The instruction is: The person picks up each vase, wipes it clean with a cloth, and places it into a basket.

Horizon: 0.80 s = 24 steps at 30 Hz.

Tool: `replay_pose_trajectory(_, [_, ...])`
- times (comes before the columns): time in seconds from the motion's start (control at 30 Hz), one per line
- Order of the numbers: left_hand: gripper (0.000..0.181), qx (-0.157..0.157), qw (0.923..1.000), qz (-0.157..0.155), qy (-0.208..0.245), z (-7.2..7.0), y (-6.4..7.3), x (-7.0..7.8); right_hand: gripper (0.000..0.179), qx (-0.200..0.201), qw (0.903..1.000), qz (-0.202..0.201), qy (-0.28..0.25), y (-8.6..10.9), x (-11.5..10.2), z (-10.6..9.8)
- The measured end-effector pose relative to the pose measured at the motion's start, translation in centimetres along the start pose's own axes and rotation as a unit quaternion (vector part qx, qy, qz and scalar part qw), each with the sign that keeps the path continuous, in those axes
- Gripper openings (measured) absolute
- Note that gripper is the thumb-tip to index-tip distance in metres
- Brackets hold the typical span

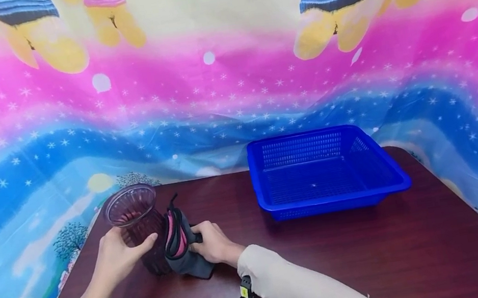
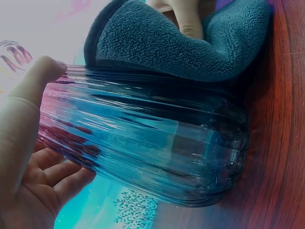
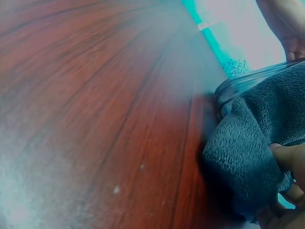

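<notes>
A clear ribbed glass vase [image 1: 130, 206] with a flared rim stands tilted at the left of the table. My left hand [image 1: 118, 254] grips it just below the rim, thumb on the near side and fingers round the back. In the left wrist view the vase [image 2: 157, 138] shows its base by the wood. My right hand [image 1: 213, 243] holds a folded grey cloth [image 1: 190, 264] with dark edging and pink inside against the vase's right side. Up close in the right wrist view, the fluffy cloth [image 3: 243, 162] is pinched by thumb and fingers; part of the right hand is hidden behind it.
A blue plastic basket [image 1: 334, 202] with perforated walls stands at the back right of the dark red wooden table [image 1: 357, 260]. Behind the table hangs a colourful printed sheet [image 1: 212, 91]. Both wrists wear small black cameras.
</notes>
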<state>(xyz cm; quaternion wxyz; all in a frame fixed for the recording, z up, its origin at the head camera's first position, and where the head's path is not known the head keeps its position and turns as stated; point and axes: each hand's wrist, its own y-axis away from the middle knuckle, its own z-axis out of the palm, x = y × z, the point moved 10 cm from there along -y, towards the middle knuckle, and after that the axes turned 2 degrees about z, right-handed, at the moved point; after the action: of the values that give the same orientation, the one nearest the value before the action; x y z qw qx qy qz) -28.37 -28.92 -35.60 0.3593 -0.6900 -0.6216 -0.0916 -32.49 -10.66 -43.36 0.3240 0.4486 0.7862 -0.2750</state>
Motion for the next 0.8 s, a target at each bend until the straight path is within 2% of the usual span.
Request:
replay_pose_trajectory(0.4, [0.049,0.005,1.0,0.008,-0.001,0.0,0.0,0.0,0.023,-0.011,0.9979,-0.025,-0.059,-0.7,-2.4,-1.6])
replay_pose_trajectory(0.6, [0.051,0.005,0.9998,0.02,0.008,0.1,0.1,0.2,0.019,-0.008,0.996,-0.041,-0.079,-1.1,-4.4,-3.0])
replay_pose_trajectory(0.8, [0.051,0.004,0.9999,0.016,0.006,0.2,0.1,0.0,0.015,-0.003,0.9944,-0.054,-0.091,-1.3,-6.0,-4.0])
